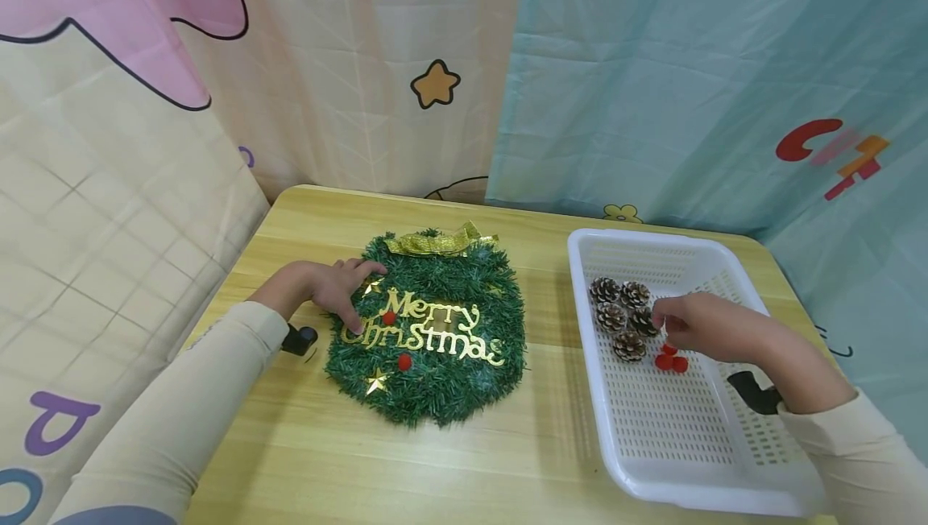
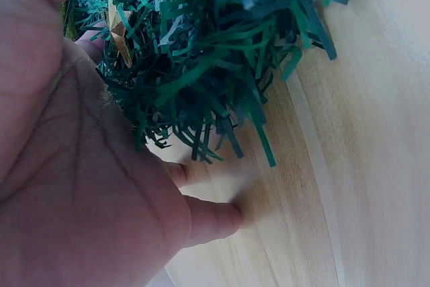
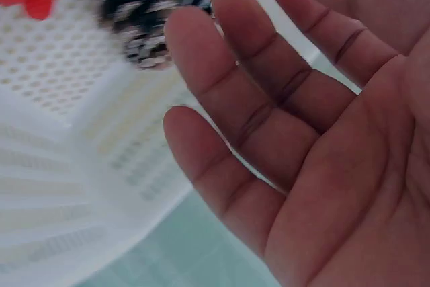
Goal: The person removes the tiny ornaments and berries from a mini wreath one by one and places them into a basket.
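A green tinsel wreath [image 1: 435, 396] lies on the wooden table, with gold "Merry Christmas" lettering [image 1: 464, 345] across it. Two red pom-poms [image 1: 404, 361], gold stars [image 1: 376, 381] and a gold ribbon bow [image 1: 442, 243] decorate it. My left hand [image 1: 337, 287] rests at the wreath's left edge, fingers spread and thumb by the lettering; in the left wrist view two fingertips [image 2: 218, 220] extend past the tinsel over the tabletop. Over the white basket [image 1: 590, 396], my right hand [image 1: 706, 324] reaches down with loosely bent fingers, close above three red pom-poms [image 1: 679, 364] and beside the pinecones [image 1: 628, 345].
The perforated basket stands on the right of the table [image 1: 464, 469], holding several frosted pinecones left of the pom-poms. Printed curtains [image 1: 362, 106] hang behind the table and along its sides. A black wrist mount [image 1: 754, 392] sits at my right wrist, near the basket's right wall.
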Demonstrator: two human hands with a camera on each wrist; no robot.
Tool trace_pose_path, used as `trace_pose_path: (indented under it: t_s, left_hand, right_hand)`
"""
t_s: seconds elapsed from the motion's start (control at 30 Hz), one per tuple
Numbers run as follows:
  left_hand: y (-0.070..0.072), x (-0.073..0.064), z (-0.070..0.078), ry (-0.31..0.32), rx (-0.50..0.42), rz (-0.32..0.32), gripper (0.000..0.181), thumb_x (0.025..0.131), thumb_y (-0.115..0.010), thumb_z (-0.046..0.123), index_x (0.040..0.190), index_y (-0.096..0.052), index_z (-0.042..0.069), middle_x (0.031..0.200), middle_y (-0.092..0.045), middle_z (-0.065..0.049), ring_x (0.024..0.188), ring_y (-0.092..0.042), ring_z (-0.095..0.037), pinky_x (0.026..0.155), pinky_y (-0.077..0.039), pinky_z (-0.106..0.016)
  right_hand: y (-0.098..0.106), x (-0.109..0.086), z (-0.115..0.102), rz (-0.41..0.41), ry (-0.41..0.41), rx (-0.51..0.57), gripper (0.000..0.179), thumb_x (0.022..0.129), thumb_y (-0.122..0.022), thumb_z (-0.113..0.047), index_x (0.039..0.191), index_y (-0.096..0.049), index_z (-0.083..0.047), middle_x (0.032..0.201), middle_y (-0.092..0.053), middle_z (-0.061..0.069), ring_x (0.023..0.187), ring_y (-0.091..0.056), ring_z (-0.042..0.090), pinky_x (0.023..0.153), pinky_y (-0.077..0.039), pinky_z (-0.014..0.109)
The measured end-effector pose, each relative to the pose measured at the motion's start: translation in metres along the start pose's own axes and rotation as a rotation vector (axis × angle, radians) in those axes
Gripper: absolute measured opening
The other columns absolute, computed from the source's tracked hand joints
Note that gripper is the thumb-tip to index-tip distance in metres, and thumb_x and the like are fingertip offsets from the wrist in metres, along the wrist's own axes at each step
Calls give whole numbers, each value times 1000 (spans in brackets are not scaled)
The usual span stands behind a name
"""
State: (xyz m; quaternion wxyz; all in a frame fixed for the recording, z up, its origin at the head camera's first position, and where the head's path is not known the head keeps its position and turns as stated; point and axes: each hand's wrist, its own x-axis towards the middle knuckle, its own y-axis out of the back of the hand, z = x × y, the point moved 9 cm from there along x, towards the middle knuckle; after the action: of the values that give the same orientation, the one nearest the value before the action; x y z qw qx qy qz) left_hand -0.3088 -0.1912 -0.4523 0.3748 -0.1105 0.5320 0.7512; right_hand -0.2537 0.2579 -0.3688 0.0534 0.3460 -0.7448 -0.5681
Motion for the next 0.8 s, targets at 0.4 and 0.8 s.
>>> trace_pose_path:
  t_s: [0.4, 0.8]
  left_hand:
    - [0, -1, 1, 1, -10, -4, 110, 78, -86, 35, 159, -13, 17, 159, -7, -29, 144, -2, -54, 106, -23, -71]
    - [0, -1, 0, 5, -17, -3, 111, 78, -86, 35, 159, -13, 17, 160, -5, -29, 144, 1, -55, 107, -22, -71]
  right_hand:
    - [26, 19, -55, 22, 55, -63, 17, 90, -71, -6, 99, -66, -20, 90, -62, -11, 80, -55, 8, 72, -51, 33]
    - [31, 48, -111, 46, 254, -81, 20, 93, -69, -7, 109, -67, -18, 106, -65, -6, 93, -62, 12, 82, -52, 38]
